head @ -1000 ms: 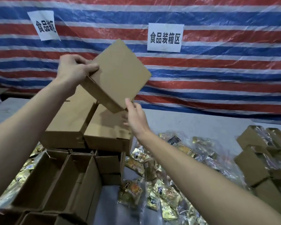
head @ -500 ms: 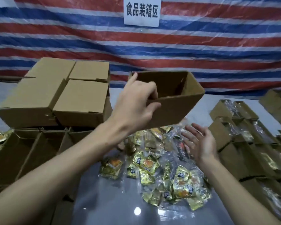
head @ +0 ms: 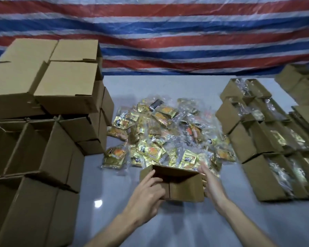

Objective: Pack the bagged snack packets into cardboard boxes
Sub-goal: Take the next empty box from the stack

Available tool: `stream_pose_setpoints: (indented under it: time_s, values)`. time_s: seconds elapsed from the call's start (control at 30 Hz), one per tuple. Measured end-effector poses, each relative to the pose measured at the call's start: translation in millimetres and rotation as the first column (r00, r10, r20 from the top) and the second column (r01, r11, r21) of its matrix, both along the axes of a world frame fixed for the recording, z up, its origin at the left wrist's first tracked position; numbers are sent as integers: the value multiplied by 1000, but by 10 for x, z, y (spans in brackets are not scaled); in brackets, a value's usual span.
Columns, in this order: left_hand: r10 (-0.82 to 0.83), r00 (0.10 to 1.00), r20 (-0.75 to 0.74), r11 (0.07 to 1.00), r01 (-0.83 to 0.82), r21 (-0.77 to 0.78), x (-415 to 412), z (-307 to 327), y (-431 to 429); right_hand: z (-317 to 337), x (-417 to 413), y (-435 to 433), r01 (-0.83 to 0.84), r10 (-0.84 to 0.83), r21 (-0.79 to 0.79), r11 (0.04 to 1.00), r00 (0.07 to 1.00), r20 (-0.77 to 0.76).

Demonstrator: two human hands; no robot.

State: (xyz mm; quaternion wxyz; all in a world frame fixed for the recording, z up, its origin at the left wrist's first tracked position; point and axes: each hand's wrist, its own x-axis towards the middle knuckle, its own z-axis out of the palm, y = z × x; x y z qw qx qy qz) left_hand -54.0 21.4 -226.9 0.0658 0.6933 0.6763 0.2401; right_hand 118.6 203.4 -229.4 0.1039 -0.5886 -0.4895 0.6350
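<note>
1 open cardboard box (head: 185, 190), held by left hand (head: 147, 192), touched by right hand (head: 212, 186).

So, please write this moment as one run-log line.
left hand: grips open brown cardboard box | right hand: flat on its right wall | box: empty, beside pile of gold snack packets

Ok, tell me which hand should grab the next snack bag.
Right, probably: the right hand rests open against the box, nearest the snack pile; the left hand grips the box.
</note>
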Motion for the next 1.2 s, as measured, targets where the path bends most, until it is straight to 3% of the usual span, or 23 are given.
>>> stream_pose_setpoints:
  time_s: [0.1, 0.2, 0.5, 0.57, 0.63, 0.73, 0.87, 0.93, 1.03, 1.07, 1.2]
  values:
    - [23, 1000, -3, 999, -24, -40, 85, -297, -199, -212, 80, -198, -183, 170, 83, 980, 975, 140]
    - [40, 998, -51, 989, -47, -142, 174, -513, -364, -443, 154, -411, -284, 261, 62, 957, 934, 245]
    - [202, 979, -10, 899, -189, -396, 225, -610, -605, -535, 102, -676, -331, 293, 56, 942, 891, 346]
    - [361, 923, 132, 872, -284, -399, 156, -623, -608, -522, 71, -673, -336, 297, 52, 940, 887, 354]
    - [537, 796, 281, 816, -404, -415, 40, -626, -568, -528, 56, -667, -343, 303, 48, 938, 881, 364]
    - [740, 578, 343, 670, -586, -456, -207, -684, -446, -555, 53, -660, -340, 306, 17, 940, 867, 393]
    - [883, 328, 334, 466, -543, -699, -592, -952, -254, -642, 43, -647, -328, 313, -34, 944, 860, 402]
    - [917, 84, 391, 386, -439, -811, -725, -1104, -178, -694, 43, -632, -317, 319, -73, 946, 858, 402]
    - [827, -388, 406, 330, -250, -910, -902, -1313, -159, -733, 11, -617, -294, 317, -119, 948, 856, 409]
    - [786, -477, 393, 332, -210, -920, -955, -1375, -164, -731, -6, -614, -281, 313, -138, 950, 854, 415]
    - [737, -562, 376, 362, -141, -921, -1167, -1602, -115, -778, -41, -564, -248, 300, -175, 953, 852, 430]
